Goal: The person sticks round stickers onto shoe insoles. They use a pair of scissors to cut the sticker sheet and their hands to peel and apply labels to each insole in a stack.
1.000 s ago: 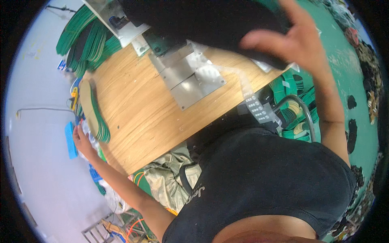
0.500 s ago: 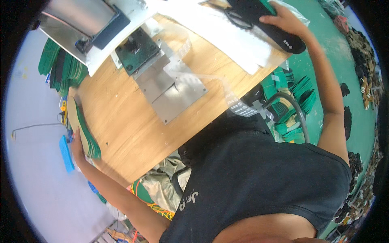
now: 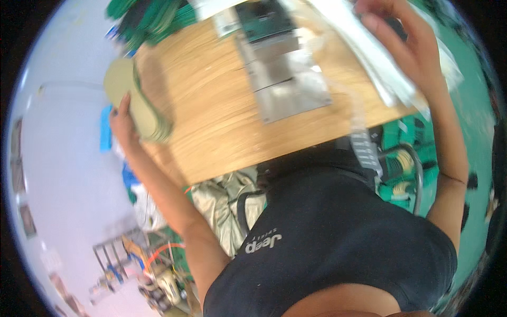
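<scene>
Tan on top, one insole stack (image 3: 133,100) sits at the left edge of the wooden counter (image 3: 206,105); its layers blur past counting. Two hands: the left hand (image 3: 123,122) has its fingers closed on the stack's outer edge, thumb now over the top where half a second ago it lay alongside. The right hand (image 3: 414,47) curls loosely above white plastic (image 3: 364,53), thumb apart; I cannot tell whether it holds anything. One blue tray-like piece (image 3: 106,128): contents unclear.

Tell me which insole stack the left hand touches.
The tan-topped stack at the table's left edge; the left hand has its thumb on it. The green piles, top left and mid right, are untouched.
</scene>
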A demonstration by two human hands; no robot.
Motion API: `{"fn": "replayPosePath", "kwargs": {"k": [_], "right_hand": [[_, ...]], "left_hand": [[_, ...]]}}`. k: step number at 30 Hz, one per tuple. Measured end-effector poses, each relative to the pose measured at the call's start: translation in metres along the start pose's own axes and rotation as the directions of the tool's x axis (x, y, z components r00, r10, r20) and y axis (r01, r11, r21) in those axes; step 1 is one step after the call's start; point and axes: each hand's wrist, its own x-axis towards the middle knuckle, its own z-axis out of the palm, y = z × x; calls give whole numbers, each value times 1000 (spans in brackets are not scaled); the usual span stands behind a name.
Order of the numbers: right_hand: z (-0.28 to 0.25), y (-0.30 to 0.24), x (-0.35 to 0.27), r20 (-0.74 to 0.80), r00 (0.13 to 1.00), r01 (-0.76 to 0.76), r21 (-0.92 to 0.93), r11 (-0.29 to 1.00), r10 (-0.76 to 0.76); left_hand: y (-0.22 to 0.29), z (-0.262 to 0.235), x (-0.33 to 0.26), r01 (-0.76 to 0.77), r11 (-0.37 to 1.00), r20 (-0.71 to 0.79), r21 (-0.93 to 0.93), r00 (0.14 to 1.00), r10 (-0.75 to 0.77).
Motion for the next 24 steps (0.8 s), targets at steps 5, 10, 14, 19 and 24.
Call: {"fn": "replayPosePath", "kwargs": {"k": [5, 10, 14, 19, 24], "right_hand": [[130, -62, 36, -111, 785, 620, 149, 771, -610], [188, -86, 34, -218, 751, 656, 357, 665, -623], [173, -80, 19, -216, 705, 701, 356, 618, -675], [139, -75, 1, 85, 579, 651, 551, 522, -811], [113, -85, -19, 746, 174, 83, 639, 765, -643]], "left_hand": [[47, 68, -110, -82, 795, -158, -601, 987, -18], [80, 115, -188, -9, 631, -5, -776, 1000, 7], [59, 123, -196, 63, 625, 136, -778, 988, 71], [32, 114, -217, 115, 695, 170, -710, 985, 10], [28, 91, -242, 158, 691, 187, -706, 982, -34]]}}
